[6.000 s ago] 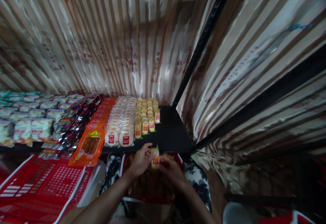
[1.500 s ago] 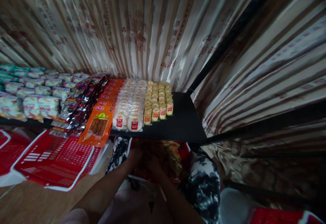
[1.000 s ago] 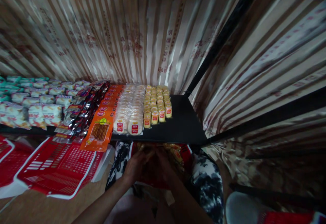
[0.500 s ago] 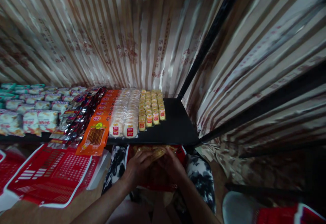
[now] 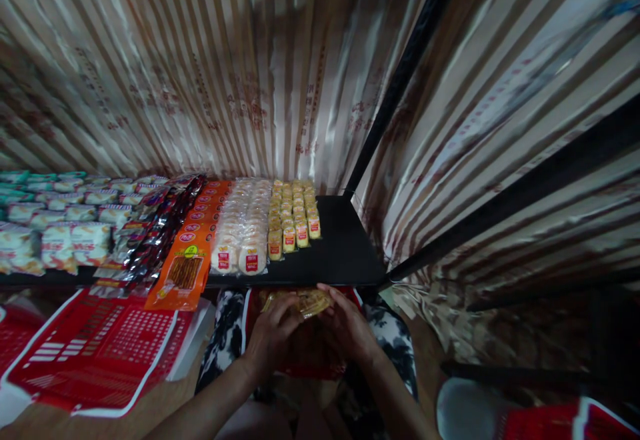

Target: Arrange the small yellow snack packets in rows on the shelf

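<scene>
I saw left hand (image 5: pixel 273 337) and right hand (image 5: pixel 347 327) clamped on small yellow snack packets (image 5: pixel 300 301), just below black shelf (image 5: pixel 345 253)

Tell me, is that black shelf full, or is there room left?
Not full. Packets cover the black shelf up to the small yellow packs; its right end lies bare.

**Covered, clipped and illegible**

The left hand (image 5: pixel 273 337) and right hand (image 5: pixel 350 330) cover part of the yellow packets (image 5: pixel 303 301) gripped between them; their number cannot be told. The red container (image 5: pixel 313 360) under both hands is mostly hidden. Print on the wrapped snacks (image 5: pixel 245 260) beyond the hands is too small to read. Far left of the left hand, white packets (image 5: pixel 15 250) run off the edge.
</scene>
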{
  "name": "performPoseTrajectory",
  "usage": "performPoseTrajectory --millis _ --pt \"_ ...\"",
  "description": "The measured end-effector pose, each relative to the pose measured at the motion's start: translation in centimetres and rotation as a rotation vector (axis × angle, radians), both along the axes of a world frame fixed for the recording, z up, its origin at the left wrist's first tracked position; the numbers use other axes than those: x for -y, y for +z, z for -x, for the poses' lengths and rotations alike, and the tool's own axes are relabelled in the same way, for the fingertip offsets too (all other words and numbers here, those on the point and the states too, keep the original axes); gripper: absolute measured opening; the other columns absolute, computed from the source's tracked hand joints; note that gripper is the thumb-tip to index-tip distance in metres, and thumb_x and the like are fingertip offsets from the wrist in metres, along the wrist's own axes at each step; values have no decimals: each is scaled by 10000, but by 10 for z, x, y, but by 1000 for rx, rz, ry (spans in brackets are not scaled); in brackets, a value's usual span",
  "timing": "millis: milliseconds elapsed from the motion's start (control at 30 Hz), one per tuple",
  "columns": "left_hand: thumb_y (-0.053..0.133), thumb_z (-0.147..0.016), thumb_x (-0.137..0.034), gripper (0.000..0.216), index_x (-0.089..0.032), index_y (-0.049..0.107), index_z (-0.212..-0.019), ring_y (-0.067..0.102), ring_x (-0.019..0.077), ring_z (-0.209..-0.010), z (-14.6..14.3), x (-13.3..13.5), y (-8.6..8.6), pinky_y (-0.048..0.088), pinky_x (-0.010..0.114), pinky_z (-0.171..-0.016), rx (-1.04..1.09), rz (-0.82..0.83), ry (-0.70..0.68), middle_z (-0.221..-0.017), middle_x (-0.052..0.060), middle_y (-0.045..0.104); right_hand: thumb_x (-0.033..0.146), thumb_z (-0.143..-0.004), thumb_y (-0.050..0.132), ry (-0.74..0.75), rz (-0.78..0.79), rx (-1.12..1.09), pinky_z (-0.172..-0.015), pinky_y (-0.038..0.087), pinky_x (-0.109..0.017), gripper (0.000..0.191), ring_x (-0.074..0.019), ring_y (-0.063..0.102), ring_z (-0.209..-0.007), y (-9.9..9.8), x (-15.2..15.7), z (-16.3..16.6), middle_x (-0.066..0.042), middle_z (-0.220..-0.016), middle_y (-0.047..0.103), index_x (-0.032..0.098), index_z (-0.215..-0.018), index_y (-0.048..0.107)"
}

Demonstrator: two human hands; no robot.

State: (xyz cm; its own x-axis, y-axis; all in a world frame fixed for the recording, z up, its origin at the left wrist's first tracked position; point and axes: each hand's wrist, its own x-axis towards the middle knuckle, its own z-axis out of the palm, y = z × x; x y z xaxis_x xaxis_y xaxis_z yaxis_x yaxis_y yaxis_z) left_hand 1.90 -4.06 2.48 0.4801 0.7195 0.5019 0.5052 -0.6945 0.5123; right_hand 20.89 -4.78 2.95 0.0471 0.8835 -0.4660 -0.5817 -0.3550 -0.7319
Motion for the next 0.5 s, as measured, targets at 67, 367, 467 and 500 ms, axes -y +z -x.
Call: performPoseTrajectory --millis 67,367,467,500 --pt "388 -884 -177 250 -217 632 -920 561 144 -1010 -4 -1 1 474 280 -870 69 168 33 -1052 49 604 399 -650 698 14 5 -5 -634 487 -229 317 -138 609 -784 1 -2 -2 -33 -989 662 221 -912 679" --pt "484 -783 -196 127 -201 610 -765 585 144 -811 -21 -10 1 454 260 -761 397 641 187 -810 10 636 408 -686 691 -40 55 13 -521 424 -164 223 -81 560 -584 7 -11 -7 25 -645 619 199 -744 640" --pt "507 -762 -246 114 -195 608 -776 589 145 -788 -26 -11 -6 459 249 -744 503 763 216 -784 8 639 381 -666 709 -24 34 42 -534 428 -173 219 -91 576 -610 8 -12 -7 11 -709 645 203 -771 637" --pt "517 -753 -268 118 -192 606 -772 590 145 -776 -27 -12 -7 462 244 -735 542 800 222 -776 8 640 373 -660 713 -24 38 58 -539 431 -176 225 -96 583 -624 7 -13 -7 6 -734 654 208 -793 638"
